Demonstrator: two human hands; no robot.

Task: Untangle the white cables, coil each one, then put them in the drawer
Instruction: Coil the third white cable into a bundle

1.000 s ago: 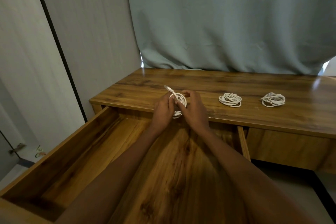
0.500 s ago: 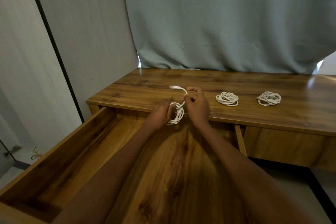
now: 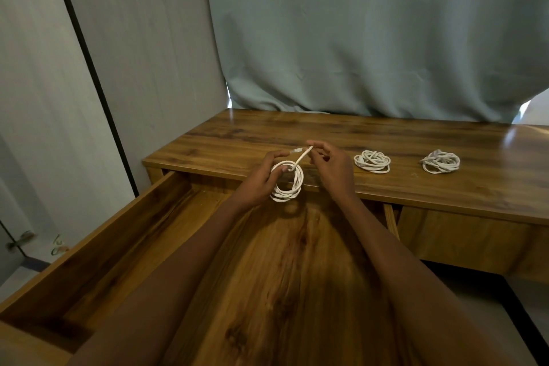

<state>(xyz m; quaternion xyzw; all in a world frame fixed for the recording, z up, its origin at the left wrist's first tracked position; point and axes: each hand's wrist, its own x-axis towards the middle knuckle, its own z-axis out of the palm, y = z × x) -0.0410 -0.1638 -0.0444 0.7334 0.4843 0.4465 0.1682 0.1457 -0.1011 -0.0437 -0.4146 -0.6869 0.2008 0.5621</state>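
Two coiled cables lay on the tabletop. My left hand gripped a third coil over the open drawer; right hand fingers pinched its free end.

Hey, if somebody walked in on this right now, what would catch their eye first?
Probably the white cable coil held over the open drawer, the left hand gripping the loops while the right hand pinches its loose end. Next, two finished coils lying apart on the desk top, to the right.
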